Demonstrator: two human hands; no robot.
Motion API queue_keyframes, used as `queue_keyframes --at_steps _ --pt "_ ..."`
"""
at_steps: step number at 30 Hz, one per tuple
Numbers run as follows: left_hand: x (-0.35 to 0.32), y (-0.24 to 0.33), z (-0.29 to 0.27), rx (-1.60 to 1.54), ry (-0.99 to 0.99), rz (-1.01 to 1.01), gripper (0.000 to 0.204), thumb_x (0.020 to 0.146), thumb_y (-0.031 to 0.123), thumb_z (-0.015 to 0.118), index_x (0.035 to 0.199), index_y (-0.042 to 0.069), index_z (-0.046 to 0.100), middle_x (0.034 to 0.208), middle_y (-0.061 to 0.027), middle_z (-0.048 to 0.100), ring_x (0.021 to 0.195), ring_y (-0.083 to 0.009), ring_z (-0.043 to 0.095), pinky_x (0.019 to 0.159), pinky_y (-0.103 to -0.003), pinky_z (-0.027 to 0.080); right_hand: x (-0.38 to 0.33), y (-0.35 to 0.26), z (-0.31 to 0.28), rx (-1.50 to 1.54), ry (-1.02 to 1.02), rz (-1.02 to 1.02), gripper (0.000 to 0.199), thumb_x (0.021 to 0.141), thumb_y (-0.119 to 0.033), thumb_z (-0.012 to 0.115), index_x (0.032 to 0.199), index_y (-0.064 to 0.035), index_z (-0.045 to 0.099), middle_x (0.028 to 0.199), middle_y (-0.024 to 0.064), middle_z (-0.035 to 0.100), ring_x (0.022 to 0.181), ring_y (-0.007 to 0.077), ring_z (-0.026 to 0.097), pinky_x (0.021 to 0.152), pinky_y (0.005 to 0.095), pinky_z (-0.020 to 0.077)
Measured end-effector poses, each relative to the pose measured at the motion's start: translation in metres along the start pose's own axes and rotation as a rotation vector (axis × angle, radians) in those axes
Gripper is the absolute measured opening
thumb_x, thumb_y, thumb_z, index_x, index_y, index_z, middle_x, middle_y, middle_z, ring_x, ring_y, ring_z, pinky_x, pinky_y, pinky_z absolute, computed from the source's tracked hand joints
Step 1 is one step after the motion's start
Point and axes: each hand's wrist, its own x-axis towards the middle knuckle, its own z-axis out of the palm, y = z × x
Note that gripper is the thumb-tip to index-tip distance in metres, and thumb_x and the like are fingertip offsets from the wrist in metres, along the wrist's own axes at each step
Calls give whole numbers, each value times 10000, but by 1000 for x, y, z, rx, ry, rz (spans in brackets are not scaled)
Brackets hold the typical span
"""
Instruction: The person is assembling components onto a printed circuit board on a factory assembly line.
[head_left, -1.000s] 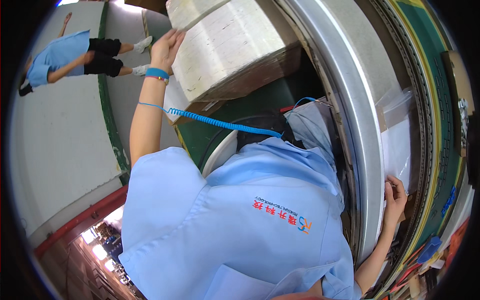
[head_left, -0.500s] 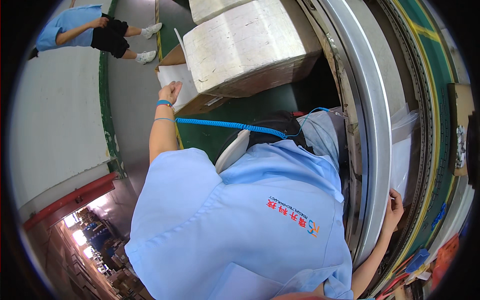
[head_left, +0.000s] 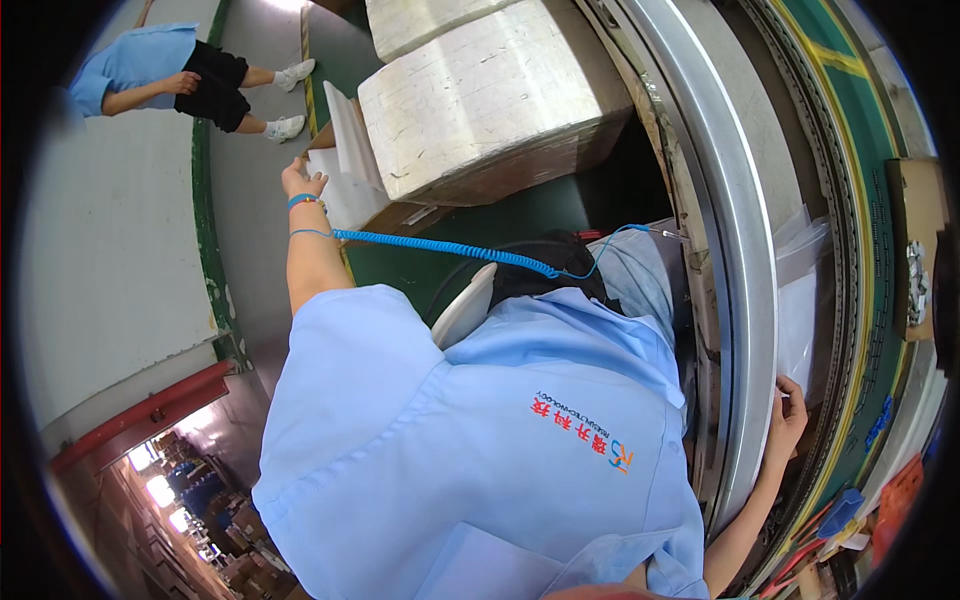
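Reaching out at the upper left, my left hand (head_left: 303, 182) is at the edge of a cardboard box (head_left: 395, 214), its fingers apart. Beside it are white, thin sheets (head_left: 345, 195); whether the fingers touch them I cannot tell. One white sheet (head_left: 352, 135) stands up against a worn white block (head_left: 490, 100). A blue coiled cord (head_left: 450, 246) runs from a band on my left wrist across my lap. My right hand (head_left: 787, 415) rests past the metal rail (head_left: 745, 260), fingers curled at the near end of a clear plastic bag (head_left: 797, 330). Its thumb is hidden.
A second white block (head_left: 430, 22) stands behind the first. Along my right run the curved rail and a green conveyor line (head_left: 880, 230) with a cardboard piece (head_left: 915, 195) on it. Another person in a blue shirt (head_left: 150, 62) is at the upper left, near a white wall (head_left: 110, 240).
My left hand has moved left to the box edge, and its curled fingers have spread. More of the standing white sheet shows now. My right hand has stayed in place.
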Motion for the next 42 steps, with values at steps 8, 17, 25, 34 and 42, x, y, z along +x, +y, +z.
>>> queue_keyframes --at_steps 8,17,25,34,42 --pt "45 -3 53 315 -149 479 27 798 47 540 821 56 549 725 -64 567 573 -167 535 499 -263 442 -4 -27 8 -226 56 -94 197 787 -42 626 982 -15 616 836 68 596 640 144 533 598 238 433" --pt "-268 2 257 400 -854 1272 258 912 65 532 1153 -26 547 1096 -118 604 936 -160 606 786 -258 486 -9 -29 1 -280 26 -130 184 788 -106 637 969 -80 623 923 77 611 779 257 614 676 327 489" --pt "-536 -154 313 334 -1960 1435 273 817 -28 574 1076 57 598 1095 -87 574 931 -176 589 746 -254 491 -15 -27 -15 -358 44 -218 184 794 -169 629 971 -120 629 944 68 607 832 291 608 705 370 490" --pt "-637 -284 251 -198 -2946 1677 93 752 153 541 752 64 515 737 -92 494 573 -255 547 541 -391 455 -17 -31 -44 -413 148 -195 244 701 -110 700 928 -59 624 816 112 604 727 297 595 647 373 472" --pt "-610 -322 235 572 -3372 1233 117 741 134 577 751 17 587 772 -146 596 720 -338 620 613 -422 493 -25 -13 -40 -353 -198 -73 309 737 -212 700 1014 -84 649 914 101 658 785 253 646 693 342 505"
